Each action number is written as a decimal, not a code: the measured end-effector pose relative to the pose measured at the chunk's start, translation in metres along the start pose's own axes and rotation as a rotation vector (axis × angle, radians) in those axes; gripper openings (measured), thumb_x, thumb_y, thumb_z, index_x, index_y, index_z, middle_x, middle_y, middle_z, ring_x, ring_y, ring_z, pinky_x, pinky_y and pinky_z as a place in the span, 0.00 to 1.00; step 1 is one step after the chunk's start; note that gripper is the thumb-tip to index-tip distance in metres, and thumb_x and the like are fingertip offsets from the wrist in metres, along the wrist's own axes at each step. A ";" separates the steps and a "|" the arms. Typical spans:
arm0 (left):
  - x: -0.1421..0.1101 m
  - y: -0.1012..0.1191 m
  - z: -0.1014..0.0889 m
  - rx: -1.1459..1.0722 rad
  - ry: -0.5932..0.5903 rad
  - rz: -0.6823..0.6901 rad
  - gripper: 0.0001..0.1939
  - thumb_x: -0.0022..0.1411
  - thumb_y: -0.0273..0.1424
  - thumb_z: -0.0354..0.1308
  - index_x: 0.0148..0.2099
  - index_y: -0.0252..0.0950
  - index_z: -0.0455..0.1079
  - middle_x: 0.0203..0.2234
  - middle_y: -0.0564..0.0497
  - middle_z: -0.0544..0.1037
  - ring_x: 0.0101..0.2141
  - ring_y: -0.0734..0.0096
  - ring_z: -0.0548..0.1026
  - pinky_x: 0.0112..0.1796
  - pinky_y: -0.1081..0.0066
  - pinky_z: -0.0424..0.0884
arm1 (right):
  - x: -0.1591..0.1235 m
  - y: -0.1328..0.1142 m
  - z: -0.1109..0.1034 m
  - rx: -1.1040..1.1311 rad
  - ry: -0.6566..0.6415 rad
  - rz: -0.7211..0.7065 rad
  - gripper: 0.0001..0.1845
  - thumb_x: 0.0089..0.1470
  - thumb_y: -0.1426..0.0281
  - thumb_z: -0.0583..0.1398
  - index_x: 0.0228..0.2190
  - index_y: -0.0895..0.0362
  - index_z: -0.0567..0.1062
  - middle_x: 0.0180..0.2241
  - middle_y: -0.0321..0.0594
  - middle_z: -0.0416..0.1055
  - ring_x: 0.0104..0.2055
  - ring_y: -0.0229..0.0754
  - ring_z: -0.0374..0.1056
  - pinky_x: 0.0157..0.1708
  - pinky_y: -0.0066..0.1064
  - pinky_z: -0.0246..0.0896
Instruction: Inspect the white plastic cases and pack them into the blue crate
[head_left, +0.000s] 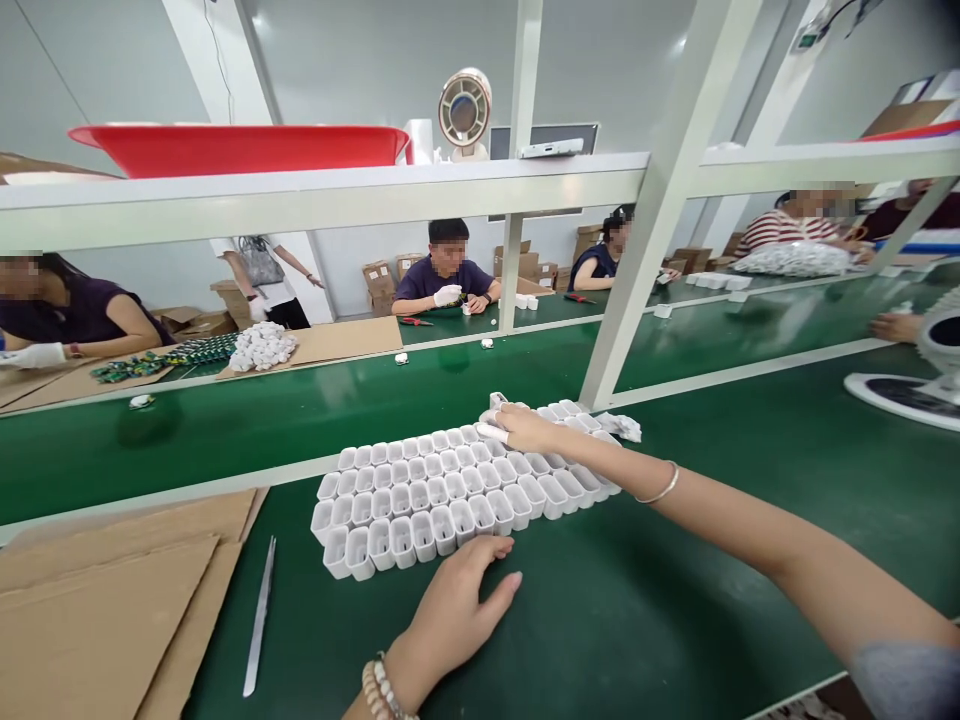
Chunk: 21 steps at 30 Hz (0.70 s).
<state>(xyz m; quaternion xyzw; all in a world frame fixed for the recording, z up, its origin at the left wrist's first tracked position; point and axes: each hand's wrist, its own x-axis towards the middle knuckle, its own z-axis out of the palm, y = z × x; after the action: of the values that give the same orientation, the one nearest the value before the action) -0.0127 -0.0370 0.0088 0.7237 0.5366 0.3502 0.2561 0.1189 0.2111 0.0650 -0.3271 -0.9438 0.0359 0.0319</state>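
Several rows of small white plastic housings (397, 530), open at the top, stand close together on the green table. My right hand (521, 428) reaches over the back row, with white covers on some fingertips. Its fingers are closed on one white plastic housing (496, 400), partly hidden behind them. My left hand (457, 598) rests at the front row, fingers loosely curved and thumb apart, with nothing in it. A pair of metal tweezers (260, 620) lies on the table left of the rows.
Cardboard sheets (112, 620) lie at the left. A metal post (645, 220) rises behind the rows, beside a crumpled white piece (621, 427). Beyond runs a green conveyor belt (337, 380) carrying a few small white parts. Co-workers (446, 275) sit across it. A white fan (930, 360) stands right.
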 end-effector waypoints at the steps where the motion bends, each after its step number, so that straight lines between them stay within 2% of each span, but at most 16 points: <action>1: 0.000 0.000 -0.001 -0.009 0.001 -0.003 0.17 0.67 0.36 0.53 0.57 0.42 0.66 0.51 0.46 0.75 0.50 0.58 0.75 0.50 0.55 0.74 | -0.002 0.000 0.003 0.001 0.000 -0.008 0.16 0.60 0.71 0.54 0.47 0.63 0.73 0.44 0.54 0.70 0.46 0.52 0.66 0.44 0.36 0.57; 8: 0.002 -0.004 -0.005 -0.074 0.040 0.006 0.20 0.68 0.37 0.53 0.61 0.44 0.64 0.54 0.46 0.74 0.52 0.59 0.74 0.52 0.54 0.73 | -0.005 0.003 0.013 0.036 0.051 -0.040 0.18 0.62 0.67 0.53 0.51 0.61 0.71 0.44 0.52 0.69 0.45 0.51 0.65 0.46 0.37 0.55; 12: 0.003 -0.006 -0.005 -0.083 0.051 0.015 0.20 0.67 0.36 0.54 0.60 0.43 0.65 0.53 0.46 0.74 0.52 0.59 0.74 0.53 0.53 0.72 | -0.008 0.003 0.015 0.050 0.076 -0.042 0.19 0.63 0.65 0.54 0.51 0.61 0.71 0.45 0.51 0.69 0.47 0.51 0.64 0.48 0.37 0.55; 16: 0.003 0.003 -0.006 -0.130 0.044 0.008 0.17 0.67 0.36 0.54 0.57 0.42 0.68 0.52 0.47 0.76 0.50 0.61 0.76 0.51 0.57 0.74 | -0.007 0.003 0.019 0.062 0.090 -0.055 0.21 0.63 0.64 0.52 0.53 0.63 0.70 0.47 0.54 0.69 0.48 0.52 0.65 0.49 0.38 0.55; 19: 0.003 0.014 -0.017 -0.189 0.047 0.011 0.14 0.67 0.37 0.53 0.52 0.41 0.72 0.46 0.48 0.79 0.45 0.63 0.78 0.48 0.60 0.76 | -0.007 0.002 0.018 0.072 0.108 -0.076 0.27 0.65 0.61 0.50 0.57 0.65 0.66 0.49 0.59 0.68 0.50 0.55 0.65 0.50 0.42 0.55; 21: 0.003 0.019 -0.034 -0.213 0.103 0.024 0.12 0.68 0.37 0.52 0.48 0.40 0.74 0.42 0.48 0.80 0.43 0.64 0.78 0.46 0.62 0.76 | -0.011 0.001 0.011 0.082 0.129 -0.090 0.30 0.65 0.59 0.48 0.60 0.66 0.62 0.52 0.62 0.65 0.53 0.59 0.63 0.52 0.46 0.55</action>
<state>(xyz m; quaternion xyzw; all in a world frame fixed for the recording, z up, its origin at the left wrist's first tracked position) -0.0271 -0.0399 0.0444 0.6799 0.4998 0.4452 0.2995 0.1275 0.2050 0.0537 -0.2846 -0.9512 0.0517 0.1076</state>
